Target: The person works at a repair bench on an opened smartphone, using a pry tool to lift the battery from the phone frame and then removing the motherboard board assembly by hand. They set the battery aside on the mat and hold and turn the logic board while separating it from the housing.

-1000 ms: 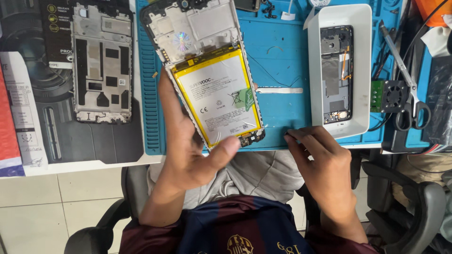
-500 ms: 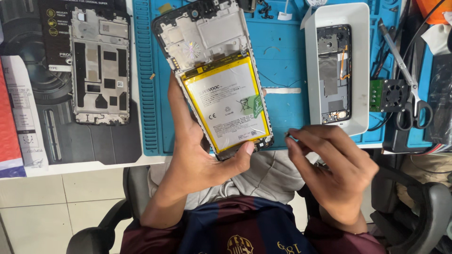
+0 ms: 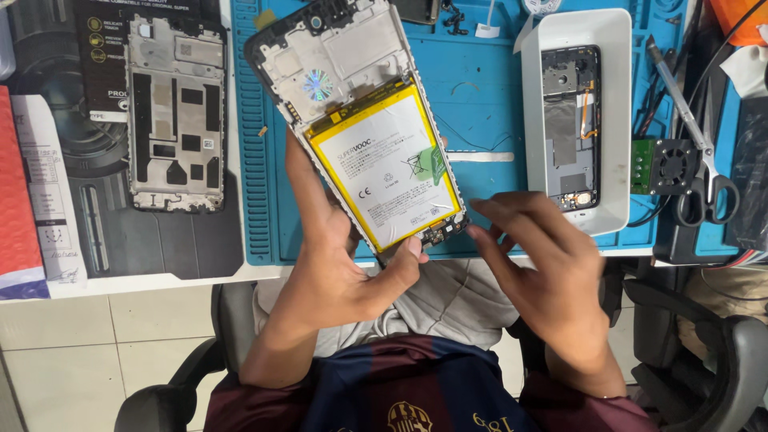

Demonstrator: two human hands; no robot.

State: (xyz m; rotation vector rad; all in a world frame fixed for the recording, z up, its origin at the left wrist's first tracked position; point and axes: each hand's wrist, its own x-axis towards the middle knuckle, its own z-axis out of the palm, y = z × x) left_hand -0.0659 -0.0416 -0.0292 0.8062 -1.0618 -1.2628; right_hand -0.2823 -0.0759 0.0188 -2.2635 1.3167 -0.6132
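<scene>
Gripping an opened phone [image 3: 360, 136] from beneath, left hand [image 3: 340, 268] has its thumb pressed on the lower edge and fingers wrapped behind; phone is tilted above the blue work mat [image 3: 480, 104], its yellow-edged white battery [image 3: 388, 176] facing up. Right hand [image 3: 544, 272] hovers just beside the phone's bottom corner, fingers loosely spread, pinching nothing visible. White tray [image 3: 616, 120] with another phone body [image 3: 572, 128] lies right of it; scissors [image 3: 704, 160] farther right. Bare metal frame [image 3: 176, 120] lies far left.
</scene>
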